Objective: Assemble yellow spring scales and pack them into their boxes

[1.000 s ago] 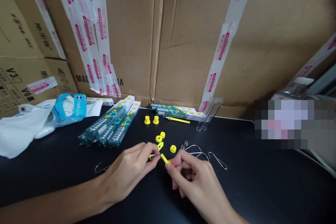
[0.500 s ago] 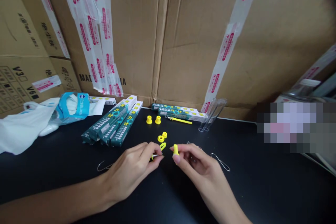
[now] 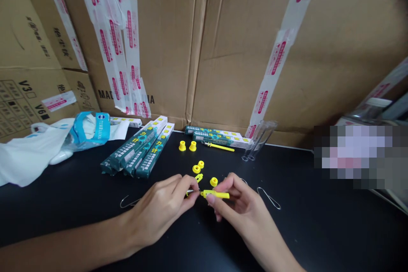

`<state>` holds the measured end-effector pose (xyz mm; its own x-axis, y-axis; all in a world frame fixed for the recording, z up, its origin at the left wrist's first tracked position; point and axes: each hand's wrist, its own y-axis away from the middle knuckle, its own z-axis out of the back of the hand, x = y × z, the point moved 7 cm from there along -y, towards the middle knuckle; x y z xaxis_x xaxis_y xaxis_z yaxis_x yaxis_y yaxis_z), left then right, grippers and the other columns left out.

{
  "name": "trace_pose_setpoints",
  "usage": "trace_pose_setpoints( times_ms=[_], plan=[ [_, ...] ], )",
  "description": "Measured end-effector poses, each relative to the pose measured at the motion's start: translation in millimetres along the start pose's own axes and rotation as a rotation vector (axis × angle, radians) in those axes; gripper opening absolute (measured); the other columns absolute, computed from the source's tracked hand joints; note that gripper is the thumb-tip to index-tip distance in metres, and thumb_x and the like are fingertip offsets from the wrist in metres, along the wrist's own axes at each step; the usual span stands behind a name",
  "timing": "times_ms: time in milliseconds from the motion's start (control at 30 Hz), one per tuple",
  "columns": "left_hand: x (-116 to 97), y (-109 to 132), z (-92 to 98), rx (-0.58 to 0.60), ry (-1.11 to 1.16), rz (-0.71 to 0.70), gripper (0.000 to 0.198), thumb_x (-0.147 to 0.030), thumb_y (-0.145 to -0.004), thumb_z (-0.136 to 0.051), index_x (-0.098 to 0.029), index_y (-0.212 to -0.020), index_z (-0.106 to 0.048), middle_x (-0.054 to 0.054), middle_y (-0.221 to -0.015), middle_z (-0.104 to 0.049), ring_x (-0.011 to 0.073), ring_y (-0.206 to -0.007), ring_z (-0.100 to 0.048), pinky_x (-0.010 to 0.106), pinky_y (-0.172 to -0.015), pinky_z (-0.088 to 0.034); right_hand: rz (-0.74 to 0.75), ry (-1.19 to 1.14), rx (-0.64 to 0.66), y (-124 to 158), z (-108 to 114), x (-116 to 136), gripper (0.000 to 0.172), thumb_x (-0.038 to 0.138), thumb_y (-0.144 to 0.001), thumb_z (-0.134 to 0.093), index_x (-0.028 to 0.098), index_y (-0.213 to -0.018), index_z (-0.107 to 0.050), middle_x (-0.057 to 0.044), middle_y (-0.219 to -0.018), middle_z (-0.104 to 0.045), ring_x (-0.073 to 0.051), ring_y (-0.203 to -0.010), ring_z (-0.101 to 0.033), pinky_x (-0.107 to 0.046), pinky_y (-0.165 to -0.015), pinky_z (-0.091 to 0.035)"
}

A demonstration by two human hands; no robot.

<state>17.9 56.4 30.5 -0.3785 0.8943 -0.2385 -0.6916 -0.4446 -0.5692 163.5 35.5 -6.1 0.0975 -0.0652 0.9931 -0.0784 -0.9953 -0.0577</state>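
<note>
My left hand (image 3: 170, 204) pinches a thin metal piece, perhaps a spring, with a bit of yellow showing at the fingertips. Most of that piece is hidden by the fingers. Between thumb and fingers, my right hand (image 3: 237, 202) holds a yellow plastic rod (image 3: 221, 195) lying sideways. Its narrow left end is at the left fingertips; whether the parts are joined I cannot tell. Just beyond the hands lie a flat yellow tab with a slot (image 3: 199, 177) and a yellow cap (image 3: 213, 182). Two yellow rings (image 3: 196, 169) sit a little farther back.
Two yellow flanged caps (image 3: 182, 146) and a yellow rod with a spring (image 3: 219, 146) lie farther back. Green boxes (image 3: 149, 153) are at left, clear tubes (image 3: 255, 146) at right. Wire hooks (image 3: 269, 198) flank the hands. A cardboard wall (image 3: 172, 51) closes the back.
My right hand has swung the yellow rod from upright to sideways and brought its end to the left fingertips. A yellow cap now shows behind it. My left hand has barely moved.
</note>
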Motion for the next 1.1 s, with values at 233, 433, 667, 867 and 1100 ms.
trace_pose_setpoints(
  times_ms=[233,433,667,867,1100],
  plan=[
    [-1,-2,1.6,-0.002,-0.028,-0.011,0.018,-0.018,-0.105,-0.038,-0.017,-0.099,-0.055,0.003,-0.082,-0.067,0.0174,-0.070,-0.069,0.027,-0.063,-0.056,-0.022,-0.015,0.022,0,-1,-3,0.037,0.041,-0.070,-0.087,0.021,-0.073,-0.055,0.005,-0.068,-0.062,-0.011,-0.056,-0.057,-0.023,-0.054,-0.052],
    [-3,1,-0.2,-0.017,-0.073,-0.064,0.016,-0.016,-0.105,-0.040,-0.016,-0.099,-0.055,0.003,-0.082,-0.067,0.0169,-0.069,-0.067,0.027,-0.061,-0.055,-0.016,-0.036,0.015,0,1,-5,0.037,0.039,-0.069,-0.088,0.021,-0.073,-0.056,0.005,-0.067,-0.063,-0.010,-0.055,-0.059,-0.022,-0.053,-0.052],
    [-12,1,0.3,-0.020,-0.154,-0.171,0.014,-0.008,-0.102,-0.044,-0.013,-0.098,-0.056,0.004,-0.082,-0.068,0.0169,-0.066,-0.065,0.028,-0.058,-0.053,-0.015,-0.062,0.016,-1,0,-5,0.034,0.040,-0.074,-0.084,0.021,-0.074,-0.056,0.004,-0.066,-0.064,-0.011,-0.056,-0.058,-0.023,-0.052,-0.053],
    [-19,2,0.9,-0.024,-0.236,-0.229,0.018,-0.010,-0.104,-0.041,-0.012,-0.098,-0.058,0.004,-0.076,-0.066,0.0169,-0.062,-0.064,0.029,-0.055,-0.050,-0.042,-0.103,0.027,-2,-3,-4,0.039,0.047,-0.070,-0.085,0.021,-0.074,-0.055,0.003,-0.065,-0.064,-0.012,-0.054,-0.059,-0.025,-0.051,-0.054],
    [-25,1,1.6,-0.044,-0.297,-0.298,0.018,-0.003,-0.101,-0.042,-0.011,-0.098,-0.058,0.003,-0.076,-0.068,0.0167,-0.060,-0.062,0.031,-0.054,-0.048,-0.041,-0.128,0.044,-2,-4,-4,0.039,0.046,-0.072,-0.084,0.022,-0.073,-0.053,0.004,-0.066,-0.064,-0.012,-0.054,-0.060,-0.024,-0.051,-0.054]
  ],
)
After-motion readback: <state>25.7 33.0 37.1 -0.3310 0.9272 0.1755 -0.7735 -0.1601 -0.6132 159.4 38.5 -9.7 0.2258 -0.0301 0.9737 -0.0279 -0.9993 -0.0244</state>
